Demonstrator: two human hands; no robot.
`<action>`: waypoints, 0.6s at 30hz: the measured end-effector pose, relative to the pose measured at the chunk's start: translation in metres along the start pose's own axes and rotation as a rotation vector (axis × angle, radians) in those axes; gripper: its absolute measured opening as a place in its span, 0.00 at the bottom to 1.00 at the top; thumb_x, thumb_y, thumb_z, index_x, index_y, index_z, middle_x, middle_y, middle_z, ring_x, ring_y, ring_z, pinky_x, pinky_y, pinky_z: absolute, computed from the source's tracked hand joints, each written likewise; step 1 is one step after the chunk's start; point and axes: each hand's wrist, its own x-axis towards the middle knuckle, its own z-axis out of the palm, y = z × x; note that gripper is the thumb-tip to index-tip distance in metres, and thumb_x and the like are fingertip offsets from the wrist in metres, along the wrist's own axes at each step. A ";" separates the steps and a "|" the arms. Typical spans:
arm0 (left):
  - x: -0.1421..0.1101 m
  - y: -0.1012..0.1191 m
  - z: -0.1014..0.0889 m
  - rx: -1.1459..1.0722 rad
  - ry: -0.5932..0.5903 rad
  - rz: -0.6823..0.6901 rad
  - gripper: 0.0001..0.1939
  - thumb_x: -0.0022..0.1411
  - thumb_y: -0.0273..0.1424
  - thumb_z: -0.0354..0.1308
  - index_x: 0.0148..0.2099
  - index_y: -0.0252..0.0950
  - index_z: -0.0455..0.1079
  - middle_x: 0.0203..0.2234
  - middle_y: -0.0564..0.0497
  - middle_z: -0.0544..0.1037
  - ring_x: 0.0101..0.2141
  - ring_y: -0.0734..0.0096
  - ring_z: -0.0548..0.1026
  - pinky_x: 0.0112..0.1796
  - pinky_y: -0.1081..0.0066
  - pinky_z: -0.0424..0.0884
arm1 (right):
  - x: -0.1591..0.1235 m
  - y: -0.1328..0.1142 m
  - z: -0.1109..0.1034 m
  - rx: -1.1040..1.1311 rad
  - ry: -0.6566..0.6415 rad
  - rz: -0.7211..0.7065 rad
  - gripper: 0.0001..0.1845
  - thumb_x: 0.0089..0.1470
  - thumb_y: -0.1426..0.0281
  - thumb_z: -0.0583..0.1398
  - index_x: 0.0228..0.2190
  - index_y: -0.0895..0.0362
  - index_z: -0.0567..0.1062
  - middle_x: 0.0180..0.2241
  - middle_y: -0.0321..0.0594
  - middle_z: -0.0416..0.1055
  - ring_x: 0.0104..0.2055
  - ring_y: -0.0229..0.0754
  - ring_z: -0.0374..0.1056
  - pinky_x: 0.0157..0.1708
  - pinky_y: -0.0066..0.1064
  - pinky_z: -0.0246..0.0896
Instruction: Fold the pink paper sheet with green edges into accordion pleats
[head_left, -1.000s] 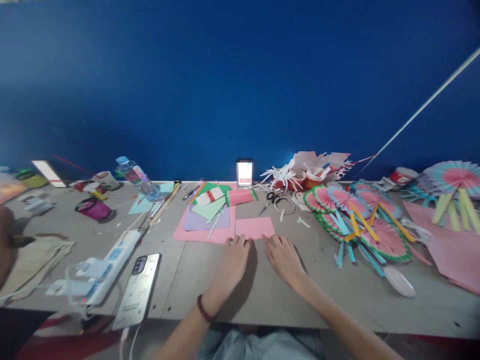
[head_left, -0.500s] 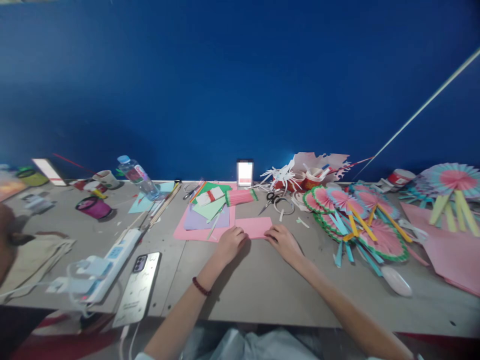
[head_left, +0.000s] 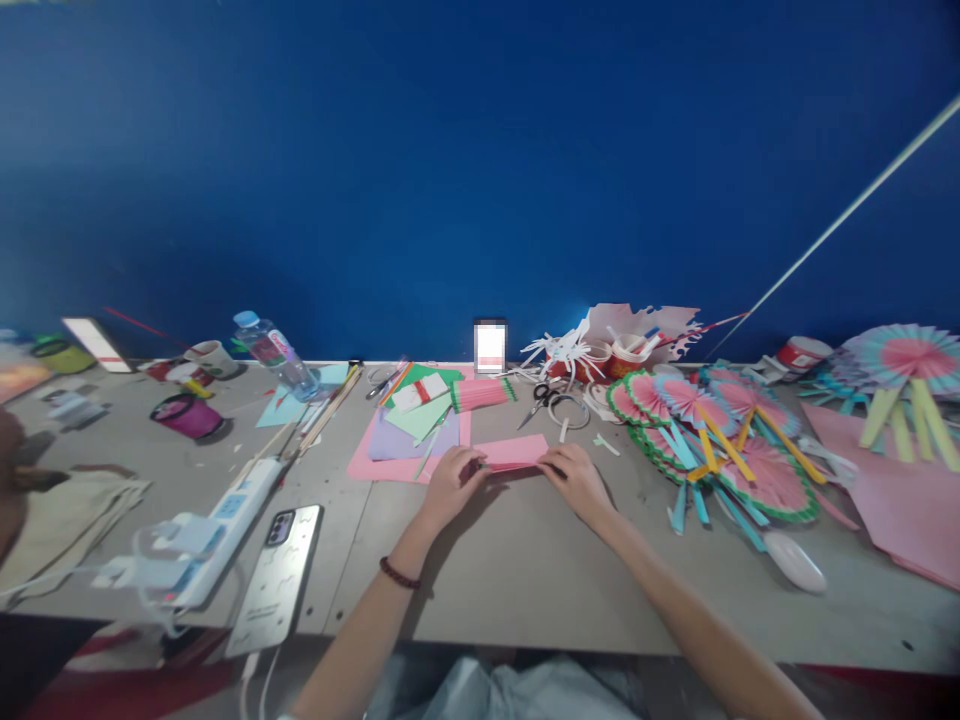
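Observation:
A narrow strip of folded pink paper (head_left: 514,453) spans the gap between my two hands, its front edge raised a little off the table. My left hand (head_left: 453,482) pinches the strip's left end, and my right hand (head_left: 574,478) pinches the right end. Just behind lies a pleated pink paper piece with green edges (head_left: 483,394). To the left, purple paper (head_left: 416,437) and green sheets (head_left: 422,415) rest on a larger pink sheet (head_left: 363,465). Black scissors (head_left: 537,402) and a roll of tape (head_left: 568,411) lie behind my right hand.
Finished paper fans (head_left: 765,470) crowd the right side, beside a white oval object (head_left: 793,562). On the left are a phone (head_left: 276,575), a power strip (head_left: 229,530) and a water bottle (head_left: 277,355). A lit screen (head_left: 490,347) leans against the blue wall. Another person's hand shows at the far left edge.
Both hands have lifted the front edge of the pink strip, which lay flatter before. My left hand has shifted slightly left, and the right hand slightly right.

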 end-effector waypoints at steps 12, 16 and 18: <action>0.007 0.010 -0.006 -0.248 0.097 -0.032 0.13 0.63 0.42 0.60 0.35 0.38 0.79 0.31 0.46 0.81 0.35 0.65 0.77 0.40 0.65 0.74 | 0.011 -0.016 -0.033 0.230 0.002 0.068 0.14 0.62 0.66 0.57 0.34 0.58 0.80 0.36 0.47 0.78 0.43 0.45 0.71 0.47 0.37 0.65; 0.013 0.017 -0.012 -0.406 0.156 -0.130 0.14 0.57 0.43 0.64 0.32 0.36 0.78 0.29 0.46 0.80 0.34 0.65 0.77 0.39 0.67 0.73 | 0.017 -0.024 -0.052 0.347 -0.036 0.186 0.14 0.59 0.63 0.57 0.34 0.57 0.81 0.36 0.46 0.79 0.39 0.44 0.72 0.43 0.35 0.67; 0.014 0.021 -0.013 -0.492 0.160 -0.187 0.15 0.55 0.43 0.65 0.31 0.35 0.78 0.30 0.47 0.81 0.34 0.65 0.77 0.40 0.67 0.73 | 0.018 -0.026 -0.058 0.406 -0.048 0.267 0.14 0.57 0.62 0.59 0.35 0.56 0.82 0.36 0.44 0.79 0.36 0.43 0.71 0.39 0.34 0.67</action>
